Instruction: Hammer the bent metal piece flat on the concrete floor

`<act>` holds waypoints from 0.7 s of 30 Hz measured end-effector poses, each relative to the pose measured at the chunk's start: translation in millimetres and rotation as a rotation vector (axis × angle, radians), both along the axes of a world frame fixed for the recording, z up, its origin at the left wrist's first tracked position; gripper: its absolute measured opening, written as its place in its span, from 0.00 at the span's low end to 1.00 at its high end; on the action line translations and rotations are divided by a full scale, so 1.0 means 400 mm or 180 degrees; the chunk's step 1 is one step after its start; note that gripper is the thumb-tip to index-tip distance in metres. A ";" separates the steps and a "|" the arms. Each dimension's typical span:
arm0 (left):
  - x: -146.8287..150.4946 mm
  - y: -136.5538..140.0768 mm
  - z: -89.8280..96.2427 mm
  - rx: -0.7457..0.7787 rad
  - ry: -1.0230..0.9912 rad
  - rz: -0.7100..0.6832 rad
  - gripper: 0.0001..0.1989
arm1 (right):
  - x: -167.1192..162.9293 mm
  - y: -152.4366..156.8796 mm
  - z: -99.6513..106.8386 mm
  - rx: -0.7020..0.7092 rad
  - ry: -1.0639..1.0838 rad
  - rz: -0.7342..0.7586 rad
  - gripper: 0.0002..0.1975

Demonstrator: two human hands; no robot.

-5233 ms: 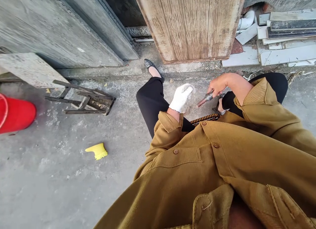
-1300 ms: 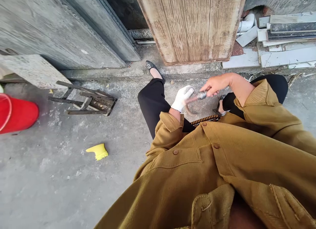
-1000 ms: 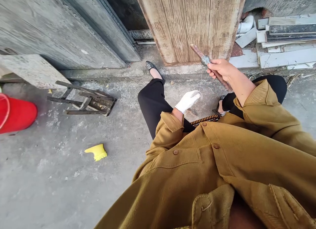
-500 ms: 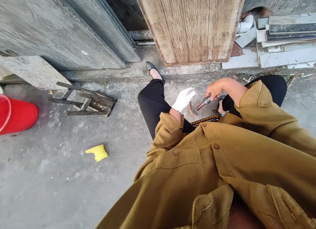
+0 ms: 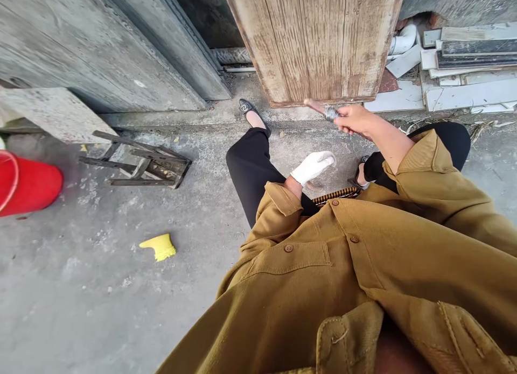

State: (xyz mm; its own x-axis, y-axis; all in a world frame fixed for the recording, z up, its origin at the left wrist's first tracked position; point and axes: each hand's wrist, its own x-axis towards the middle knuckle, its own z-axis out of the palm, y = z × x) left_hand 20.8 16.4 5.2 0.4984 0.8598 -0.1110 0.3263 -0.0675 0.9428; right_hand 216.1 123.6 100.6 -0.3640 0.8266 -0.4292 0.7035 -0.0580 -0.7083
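Right grip (image 5: 353,120) wraps a wire-wound stick (image 5: 317,106); gloved left grip (image 5: 313,167) curls.

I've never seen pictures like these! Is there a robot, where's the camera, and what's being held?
There's no robot, just a person. One camera, worn on the person's head, looks forward and down, so you see the mustard-brown cloth shirt and two hands. The bare right hand grips a reddish-brown round stick wrapped in a silvery wire-like coil. The white-gloved left hand has curled fingers; I can't tell if it holds anything. On the grey concrete ground are a shiny red bucket, a dark wooden stool-like frame and a yellow boot-shaped thing.
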 end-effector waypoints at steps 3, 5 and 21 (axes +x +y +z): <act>-0.002 0.002 0.001 0.0006 0.0052 -0.0030 0.19 | -0.008 0.003 -0.025 0.0324 -0.1613 0.1042 0.12; -0.013 0.010 -0.009 0.0082 0.0141 0.0143 0.18 | -0.009 -0.002 -0.042 0.0044 -0.2248 0.1792 0.11; -0.042 0.031 -0.033 0.0012 -0.0252 0.0640 0.21 | 0.057 -0.017 0.088 -0.0316 0.1408 -0.0101 0.18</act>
State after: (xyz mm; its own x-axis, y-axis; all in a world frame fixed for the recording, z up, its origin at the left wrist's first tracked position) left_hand 4.0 28.6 -7.9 0.3237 0.9432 -0.0749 0.2585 -0.0120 0.9659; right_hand 238.7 116.8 135.6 -0.5053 0.8030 -0.3158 0.3312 -0.1575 -0.9303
